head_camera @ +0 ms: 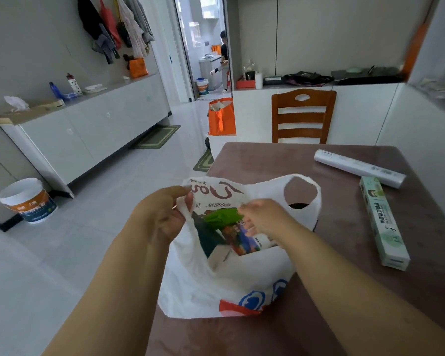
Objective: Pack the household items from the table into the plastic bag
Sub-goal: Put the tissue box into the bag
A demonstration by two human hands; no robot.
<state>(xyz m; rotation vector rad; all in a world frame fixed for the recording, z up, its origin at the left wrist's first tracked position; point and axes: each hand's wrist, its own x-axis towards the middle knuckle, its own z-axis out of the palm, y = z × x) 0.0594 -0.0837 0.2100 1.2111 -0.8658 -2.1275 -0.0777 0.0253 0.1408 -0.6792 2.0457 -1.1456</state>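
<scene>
A white plastic bag [203,286] with red and blue print stands on the brown table [345,304] near its left edge. My left hand [162,214] pinches the bag's left rim and holds it up. My right hand [264,217] is inside the bag's mouth, fingers on a green item [222,215]. Below that item a colourful package [244,240] and a dark item [206,237] show inside the bag. A white roll [359,167] and a long pale green box [382,222] lie on the table to the right.
A wooden chair [302,116] stands at the table's far side. An orange bag [221,116] sits on the floor beyond the table. A white bucket [27,200] stands on the floor at the left, beside a long white cabinet [87,129]. A person stands in the far doorway.
</scene>
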